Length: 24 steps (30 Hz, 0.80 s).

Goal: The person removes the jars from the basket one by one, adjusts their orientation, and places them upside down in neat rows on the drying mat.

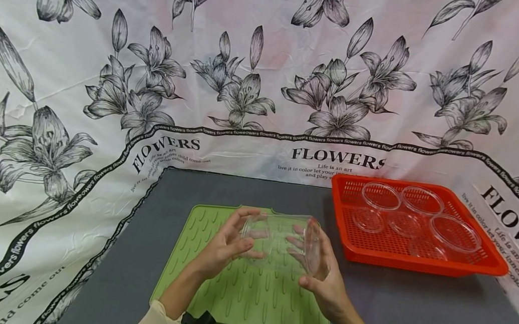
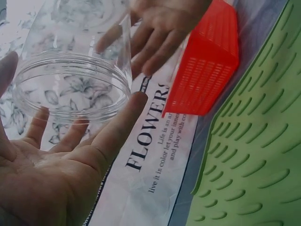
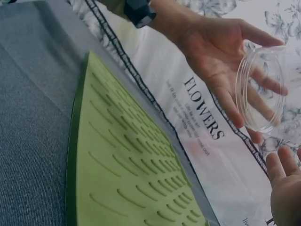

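Observation:
A clear plastic jar (image 1: pixel 276 241) lies sideways in the air between both hands, above a green ribbed mat (image 1: pixel 250 297). My left hand (image 1: pixel 226 242) holds it round the threaded mouth (image 2: pixel 70 89), thumb on the near side and fingers behind. The mouth looks uncovered in the left wrist view. At the other end, my right hand (image 1: pixel 324 272) cups the jar's base; its fingers show through the clear wall and its thumb lies low at the near side. Only part of the right hand (image 3: pixel 287 188) appears in the right wrist view.
A red perforated basket (image 1: pixel 348 248) stands on the grey table (image 1: pixel 120 273) to the right. Inside it are several clear round plastic pieces (image 1: pixel 455 233). Behind the table hangs a flower-printed cloth (image 1: pixel 245 106). A dark band (image 1: pixel 197 323) is on the left wrist.

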### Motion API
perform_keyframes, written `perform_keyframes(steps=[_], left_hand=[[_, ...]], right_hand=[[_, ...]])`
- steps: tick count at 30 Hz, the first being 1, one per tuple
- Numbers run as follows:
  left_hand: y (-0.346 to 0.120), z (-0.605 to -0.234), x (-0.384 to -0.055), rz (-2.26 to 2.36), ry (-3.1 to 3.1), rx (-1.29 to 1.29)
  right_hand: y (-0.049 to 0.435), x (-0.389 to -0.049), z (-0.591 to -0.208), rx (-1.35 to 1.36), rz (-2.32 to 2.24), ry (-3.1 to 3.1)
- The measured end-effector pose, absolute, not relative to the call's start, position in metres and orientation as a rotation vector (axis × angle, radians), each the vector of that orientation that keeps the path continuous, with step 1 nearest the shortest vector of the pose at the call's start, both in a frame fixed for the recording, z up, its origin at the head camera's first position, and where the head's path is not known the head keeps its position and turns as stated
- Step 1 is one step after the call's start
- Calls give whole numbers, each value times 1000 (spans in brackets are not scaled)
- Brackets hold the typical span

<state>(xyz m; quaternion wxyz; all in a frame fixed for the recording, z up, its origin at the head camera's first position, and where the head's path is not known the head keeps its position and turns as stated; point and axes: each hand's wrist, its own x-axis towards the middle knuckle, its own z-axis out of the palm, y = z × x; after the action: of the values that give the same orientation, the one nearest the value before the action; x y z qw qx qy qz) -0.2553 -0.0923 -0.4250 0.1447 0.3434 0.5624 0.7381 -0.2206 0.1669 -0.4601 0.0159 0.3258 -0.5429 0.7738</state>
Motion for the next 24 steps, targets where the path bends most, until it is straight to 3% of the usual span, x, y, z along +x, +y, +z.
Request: perform_keyframes(steps=[24], left_hand=[[-99,-431,-256,2096,1720,903]], right_hand=[[165,-215,-449,977,2487,-1632]])
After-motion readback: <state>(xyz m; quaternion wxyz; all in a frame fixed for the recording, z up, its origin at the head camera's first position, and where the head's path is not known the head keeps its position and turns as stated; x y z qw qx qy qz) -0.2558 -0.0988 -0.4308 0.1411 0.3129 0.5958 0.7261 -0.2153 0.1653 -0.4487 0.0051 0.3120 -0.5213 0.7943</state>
